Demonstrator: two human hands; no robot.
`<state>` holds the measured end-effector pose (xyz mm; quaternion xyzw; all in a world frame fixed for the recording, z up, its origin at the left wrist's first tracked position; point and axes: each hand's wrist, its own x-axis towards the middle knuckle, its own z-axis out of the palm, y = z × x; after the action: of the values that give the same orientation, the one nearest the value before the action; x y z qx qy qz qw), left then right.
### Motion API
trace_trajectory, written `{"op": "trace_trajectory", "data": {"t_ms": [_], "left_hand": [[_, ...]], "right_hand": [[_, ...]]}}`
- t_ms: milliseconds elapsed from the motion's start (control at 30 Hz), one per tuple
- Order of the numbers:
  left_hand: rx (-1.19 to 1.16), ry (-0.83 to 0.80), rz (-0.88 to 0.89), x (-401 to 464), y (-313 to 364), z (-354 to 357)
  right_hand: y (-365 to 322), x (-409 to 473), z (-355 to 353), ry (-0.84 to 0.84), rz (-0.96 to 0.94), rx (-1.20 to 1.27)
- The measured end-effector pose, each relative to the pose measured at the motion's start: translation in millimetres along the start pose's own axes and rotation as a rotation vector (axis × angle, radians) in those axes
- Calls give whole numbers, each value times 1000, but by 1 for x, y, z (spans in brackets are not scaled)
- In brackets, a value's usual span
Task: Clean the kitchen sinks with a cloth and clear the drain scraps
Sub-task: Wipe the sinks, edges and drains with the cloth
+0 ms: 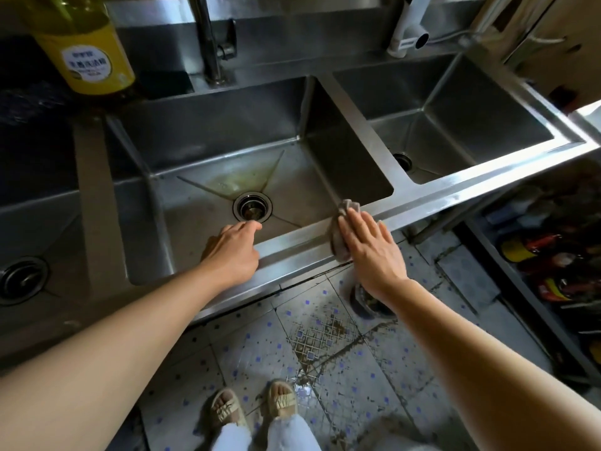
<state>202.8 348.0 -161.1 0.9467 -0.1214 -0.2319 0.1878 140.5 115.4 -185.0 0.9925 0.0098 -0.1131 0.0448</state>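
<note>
A steel sink unit has a left basin [39,222], a middle basin [208,151] and a right basin [461,125]. The middle basin shows a yellowish stain [240,179] behind its round drain [252,207]. My right hand [367,245] lies flat with straight fingers on a grey cloth [341,229], pressing it onto the front rim [292,242] of the middle basin. My left hand [234,249] rests on the same rim, its fingers reaching over the edge toward the drain and holding nothing.
A yellow detergent bottle [87,50] stands at the back left, beside the tap [211,43]. A white fitting [409,30] hangs at the back right. The left basin's drain [22,278] and the right basin's drain [402,161] show. Stained tiled floor [325,336] below; a cluttered shelf [553,255] on the right.
</note>
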Motion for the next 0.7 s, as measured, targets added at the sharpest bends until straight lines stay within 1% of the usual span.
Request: {"op": "trace_trajectory", "data": {"t_ms": [67,133,200,267,367,500,600,633,700], "left_hand": [[-2,2,5,4,9,2],[0,2,5,7,16,4],[11,8,9,11,24,6],[16,14,10,14,30,9],[25,3,11,18,37,12],[27,-10,6,21,48,18],[30,-11,7,23,55,24],[33,-13,8,23,57,26],[40,-11,7,25,62,29]], "right_hand": [[3,0,4,34,54,26],[-20,-5,8,98,41,66],[-44,-9,13,139,-68,129],[-53,-9,13,133,-175,144],[-28,-2,13,130,-239,91],[18,2,8,79,-119,87],[18,3,9,84,-28,95],[12,2,9,89,-24,112],[3,3,13,98,-101,136]]}}
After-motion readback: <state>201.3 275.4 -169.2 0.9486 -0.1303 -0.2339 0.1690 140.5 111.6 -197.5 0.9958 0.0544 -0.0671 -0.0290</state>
